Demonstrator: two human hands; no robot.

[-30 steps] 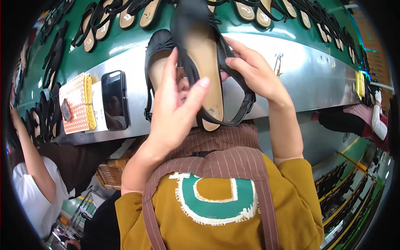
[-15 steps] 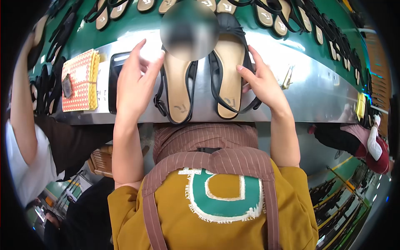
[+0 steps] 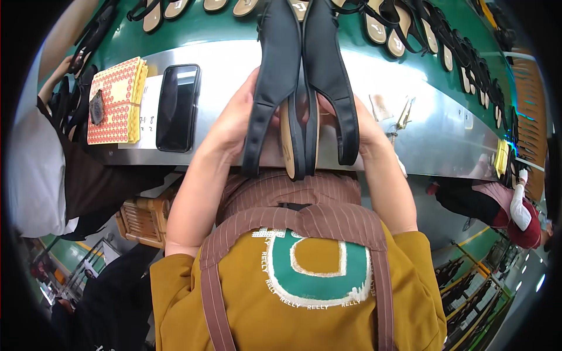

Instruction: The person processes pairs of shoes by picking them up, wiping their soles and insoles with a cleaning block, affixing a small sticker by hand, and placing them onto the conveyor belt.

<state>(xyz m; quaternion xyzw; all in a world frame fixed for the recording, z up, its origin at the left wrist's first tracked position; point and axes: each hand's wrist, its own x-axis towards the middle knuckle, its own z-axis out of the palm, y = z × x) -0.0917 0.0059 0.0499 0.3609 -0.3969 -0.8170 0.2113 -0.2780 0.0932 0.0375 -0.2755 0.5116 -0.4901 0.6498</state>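
The grip is two-handed and firm, the left hand closed around the left sandal from its outer side and the right hand around the right sandal; most fingertips are hidden behind the shoes. The black slingback pair is held close together over the middle of the tabletop's front edge, toes pointing away from the wearer, heels toward the brown striped apron.

Half a second earlier the pair showed its tan insoles face up, with the left hand spread and apart from the shoes. Now both are turned on edge, soles facing each other and uppers outward, a change that appears to bring the sides and heel straps, rather than the insoles, into inspection view.

Toward the tabletop's left end, a black smartphone lies beside a white sheet and a bundle of red-and-yellow printed cards, topped by a dark stone-like lump. To the right of the pair are a small beige scrap and a slim brass-coloured object, its kind unclear. More sandals line the green surface beyond the far edge.
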